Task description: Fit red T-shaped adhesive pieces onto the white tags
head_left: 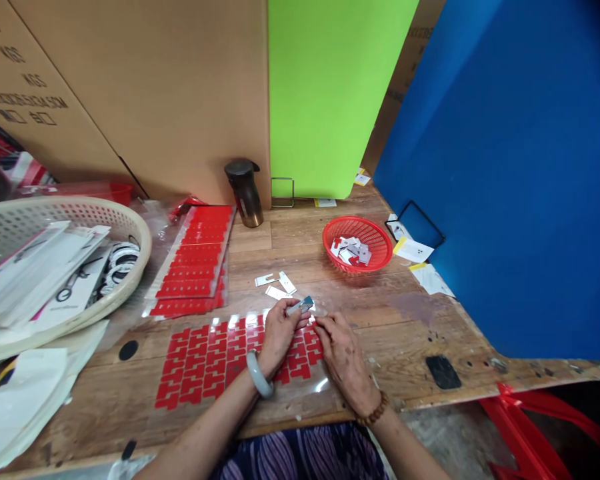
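Observation:
My left hand (281,333), with a pale bangle at the wrist, is closed on a small shiny metal plate (301,306). It is above a clear sheet of red die-cut stickers (219,357). Close by on the right, my right hand (344,350) has its fingers curled together at the right end of that sheet. What its fingertips pinch, if anything, is hidden. Beyond my hands lie several loose small white plates with notches (287,283). A red plastic basket (384,250) farther back holds more small plates, some with red on them.
A large cream basket (143,250) of packaged parts stands at left, beside stacked red sticker sheets (199,250). A dark tumbler (246,193) stands at the back. Cardboard (180,87), a green panel (330,93) and a blue panel (520,187) bound the wooden table (395,367).

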The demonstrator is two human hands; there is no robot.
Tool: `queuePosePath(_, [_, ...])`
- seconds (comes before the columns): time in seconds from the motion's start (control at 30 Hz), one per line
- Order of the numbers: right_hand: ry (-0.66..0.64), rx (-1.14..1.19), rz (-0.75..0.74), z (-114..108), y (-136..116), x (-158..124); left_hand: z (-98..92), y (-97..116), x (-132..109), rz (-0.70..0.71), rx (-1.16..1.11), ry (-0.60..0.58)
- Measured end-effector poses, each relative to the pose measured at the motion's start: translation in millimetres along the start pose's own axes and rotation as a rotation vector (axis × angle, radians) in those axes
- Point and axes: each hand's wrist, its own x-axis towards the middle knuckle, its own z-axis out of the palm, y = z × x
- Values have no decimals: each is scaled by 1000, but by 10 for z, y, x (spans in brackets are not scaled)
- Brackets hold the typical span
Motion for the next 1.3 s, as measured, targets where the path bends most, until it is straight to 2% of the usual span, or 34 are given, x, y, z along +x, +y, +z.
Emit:
queuePosePath(0.27, [35,-32,11,51,48,32,30,-13,-29,33,30,36])
queuePosePath(0.5, [-60,1,-13,-56,-16,-9,45,-25,-47,52,41,59])
queuePosePath(0.73, [-129,147,-33,-153,-67,-69,45,-38,-30,53,53,78])
queuePosePath(0.93, [-14,177,48,-194,-24,-81,47,-19,-46,43,37,73])
queuePosePath(1.13, [-83,99,-11,-96,58,22,47,-8,-50,45,43,71])
queuePosePath(1.3, [-74,134,-22,-77,21,50,47,-13,-46,40,43,72])
